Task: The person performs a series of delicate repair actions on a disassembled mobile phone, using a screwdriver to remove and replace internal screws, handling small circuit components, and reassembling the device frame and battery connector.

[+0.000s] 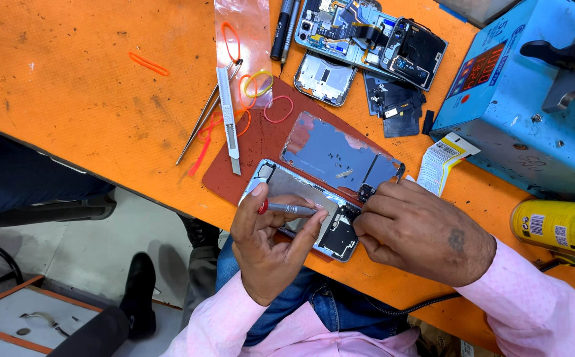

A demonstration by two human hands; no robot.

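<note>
1. On the red-brown mat (261, 142) at the near edge of the orange bench (82, 99) lies an opened phone (300, 215), back removed, its boards exposed at the end farthest from the mat's centre.
2. The left hand (271, 248) is curled around a slim screwdriver (290, 209) with a red cap, held crosswise over the phone.
3. The right hand (416, 231) is pinched narrow at the phone's board end; whether the fingertips grip a part cannot be told.
4. Just beyond the phone on the mat rests a blue back panel (337, 155) dotted with tiny screws.
5. Off the mat's far side lie a second stripped phone (373, 36) and a small cover (323, 78); along its left edge, tweezers (201, 122), a metal pry tool (228, 119) and rubber bands (257, 82).
6. Risk, as judged: the phone overhangs the bench edge, so a slip could drop it; the loose screws could scatter if the panel is nudged; the driver tip could scar the board.
</note>
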